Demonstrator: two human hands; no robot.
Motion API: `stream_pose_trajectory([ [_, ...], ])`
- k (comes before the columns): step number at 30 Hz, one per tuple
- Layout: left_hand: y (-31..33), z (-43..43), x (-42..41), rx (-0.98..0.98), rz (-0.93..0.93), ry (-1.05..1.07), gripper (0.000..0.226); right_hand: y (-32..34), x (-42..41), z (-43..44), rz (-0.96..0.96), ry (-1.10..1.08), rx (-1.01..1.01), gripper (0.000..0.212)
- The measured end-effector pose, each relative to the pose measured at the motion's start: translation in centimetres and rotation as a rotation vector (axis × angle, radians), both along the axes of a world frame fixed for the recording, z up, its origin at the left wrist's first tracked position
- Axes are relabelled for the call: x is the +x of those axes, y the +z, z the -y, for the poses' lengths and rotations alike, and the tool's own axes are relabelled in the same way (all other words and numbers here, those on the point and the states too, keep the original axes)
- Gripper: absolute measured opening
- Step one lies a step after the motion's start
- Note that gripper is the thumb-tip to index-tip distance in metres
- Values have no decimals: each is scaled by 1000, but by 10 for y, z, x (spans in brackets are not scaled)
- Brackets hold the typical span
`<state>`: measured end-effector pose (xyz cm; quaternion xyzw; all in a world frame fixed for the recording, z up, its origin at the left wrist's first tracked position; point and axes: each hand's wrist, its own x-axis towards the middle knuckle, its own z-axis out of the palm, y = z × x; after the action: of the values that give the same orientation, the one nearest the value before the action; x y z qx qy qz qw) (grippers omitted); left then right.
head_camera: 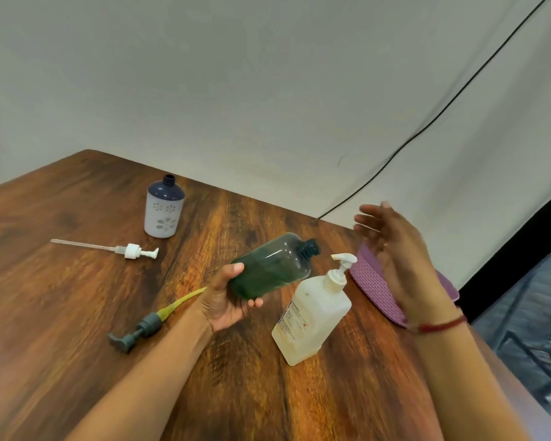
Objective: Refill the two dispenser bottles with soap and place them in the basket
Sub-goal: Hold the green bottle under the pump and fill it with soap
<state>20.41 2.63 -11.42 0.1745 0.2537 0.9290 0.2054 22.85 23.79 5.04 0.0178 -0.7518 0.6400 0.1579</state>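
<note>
My left hand (228, 300) grips the base of a dark green see-through bottle (274, 267). The bottle is tilted, its open threaded neck pointing right and up, above the table. Just right of it stands a white soap pump bottle (312, 316) with its pump on. My right hand (392, 249) hovers with straight fingers above the purple woven basket (376, 288) and holds nothing. A white and navy dispenser bottle (164, 206) stands uncapped at the back left. Its white pump (131, 250) lies on the table. A grey pump with a yellow tube (147, 326) lies near my left forearm.
The wooden table (77, 345) ends at a white wall behind and at its right edge by the basket. A black cable (427, 125) runs down the wall at the right.
</note>
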Motion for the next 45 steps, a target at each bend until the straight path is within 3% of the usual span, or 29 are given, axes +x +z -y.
stream_pose_trajectory([
  [3, 2, 0, 1, 32, -32, 10, 67, -17, 35, 3, -287, -116, 114, 19],
  [6, 3, -1, 2, 22, -52, 8, 65, -44, 65, 16, -389, -80, 145, 13],
  [9, 6, -5, 5, -34, -65, 3, 64, -68, 83, 31, -384, -37, 93, 21],
  [17, 11, -12, 34, -174, -142, -78, 64, -102, 104, 37, -218, 52, -6, 75],
  [22, 17, -32, 61, -180, -269, -109, 62, -115, 107, 43, -200, 99, -112, 79],
  [26, 33, -51, 72, -421, -306, 40, 72, -113, 101, 29, -172, 91, -259, 68],
  [29, 42, -56, 74, -635, -361, 148, 60, -115, 102, 17, -160, 69, -351, 74],
  [34, 43, -51, 81, -904, -515, 318, 34, -113, 109, 0, -226, 34, -242, 73],
  [38, 35, -44, 81, -974, -458, 753, 33, -112, 112, -17, -229, -14, -157, 76],
  [40, 33, -43, 72, -1058, -408, 880, 43, -117, 111, -25, -219, -39, -132, 74],
  [43, 32, -56, 58, -1212, -336, 723, 95, -131, 110, -33, -165, -75, -150, 75],
  [45, 29, -72, 52, -1267, -363, 671, 112, -140, 110, -35, -138, -107, -126, 75],
])
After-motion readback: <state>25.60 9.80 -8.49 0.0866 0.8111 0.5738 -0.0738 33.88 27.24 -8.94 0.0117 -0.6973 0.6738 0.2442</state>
